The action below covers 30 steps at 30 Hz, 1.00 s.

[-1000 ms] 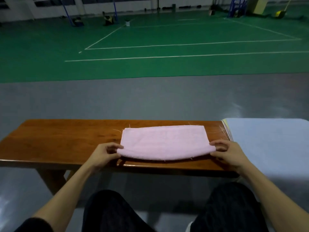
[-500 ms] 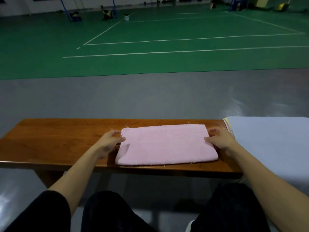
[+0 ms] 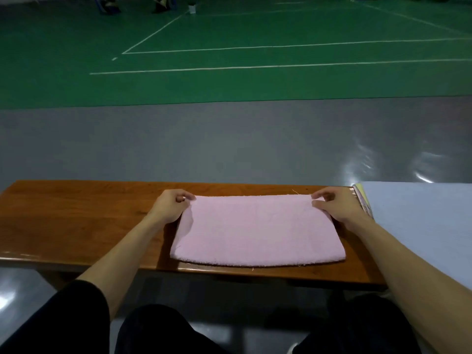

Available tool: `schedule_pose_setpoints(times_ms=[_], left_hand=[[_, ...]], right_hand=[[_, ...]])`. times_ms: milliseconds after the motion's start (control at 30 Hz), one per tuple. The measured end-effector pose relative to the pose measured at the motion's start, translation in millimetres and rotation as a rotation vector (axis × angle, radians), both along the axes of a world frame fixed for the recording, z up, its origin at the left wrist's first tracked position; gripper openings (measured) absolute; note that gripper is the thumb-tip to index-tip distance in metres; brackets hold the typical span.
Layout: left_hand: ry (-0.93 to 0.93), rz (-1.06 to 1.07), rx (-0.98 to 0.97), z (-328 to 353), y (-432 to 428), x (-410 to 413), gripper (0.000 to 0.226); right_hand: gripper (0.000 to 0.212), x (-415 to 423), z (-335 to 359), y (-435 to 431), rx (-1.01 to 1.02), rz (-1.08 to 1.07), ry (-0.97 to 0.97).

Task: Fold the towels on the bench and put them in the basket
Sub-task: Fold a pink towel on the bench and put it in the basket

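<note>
Slippage seems the main risk: the folded pink towel (image 3: 258,231) lies flat on the table (image 3: 76,221) with its near edge close to the front rim, so an uneven pull could skew the layers or drag it off. Left hand (image 3: 169,205) and right hand (image 3: 334,205) reach forward, the fingers of each pinching one far corner.

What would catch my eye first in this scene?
A pale pink folded towel lies flat on the glossy brown wooden bench, the left hand and the right hand pinching its two far corners. Behind stretches a green sports court with white lines; a pale blue cloth lies at the bench's right end.
</note>
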<state>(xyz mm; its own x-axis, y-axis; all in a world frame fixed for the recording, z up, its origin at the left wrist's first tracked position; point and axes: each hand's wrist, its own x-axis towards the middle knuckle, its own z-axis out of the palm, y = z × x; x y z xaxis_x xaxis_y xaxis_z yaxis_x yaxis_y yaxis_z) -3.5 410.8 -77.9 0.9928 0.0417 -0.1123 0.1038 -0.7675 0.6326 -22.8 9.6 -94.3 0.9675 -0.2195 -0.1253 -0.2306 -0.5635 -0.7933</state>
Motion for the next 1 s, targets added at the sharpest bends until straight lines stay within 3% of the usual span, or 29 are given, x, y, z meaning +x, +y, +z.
schedule_pose_setpoints(times_ms=[300, 467, 633, 700, 767, 833, 900, 1000], left_hand=[[-0.17, 0.134, -0.135, -4, 5, 8, 0.018], [-0.165, 0.109, -0.009, -12, 0, 13, 0.017], [-0.26, 0.07, 0.062, -20, -5, 15, 0.02], [-0.231, 0.047, 0.263, -24, -12, 8, 0.031], [-0.275, 0.039, 0.477, -25, -28, -7, 0.042], [-0.343, -0.169, 0.526, -28, -49, -24, 0.055], [-0.247, -0.453, 0.589, -39, -64, -36, 0.068], [-0.099, -0.501, 0.666, -48, -59, -39, 0.077]], right_hand=[[0.012, 6, 13, 0, 0.063, -0.058, -0.18], [0.011, 12, 7, 4, -0.029, -0.066, -0.103], [0.022, 13, 0, 8, -0.058, -0.077, -0.095], [0.037, 9, 1, 12, -0.181, -0.014, -0.039], [0.057, -5, 0, 28, -0.508, 0.066, -0.015], [0.072, -29, -3, 57, -0.741, 0.186, -0.063], [0.082, -54, -11, 85, -0.744, 0.373, -0.04], [0.096, -69, -27, 92, -0.78, 0.404, 0.054]])
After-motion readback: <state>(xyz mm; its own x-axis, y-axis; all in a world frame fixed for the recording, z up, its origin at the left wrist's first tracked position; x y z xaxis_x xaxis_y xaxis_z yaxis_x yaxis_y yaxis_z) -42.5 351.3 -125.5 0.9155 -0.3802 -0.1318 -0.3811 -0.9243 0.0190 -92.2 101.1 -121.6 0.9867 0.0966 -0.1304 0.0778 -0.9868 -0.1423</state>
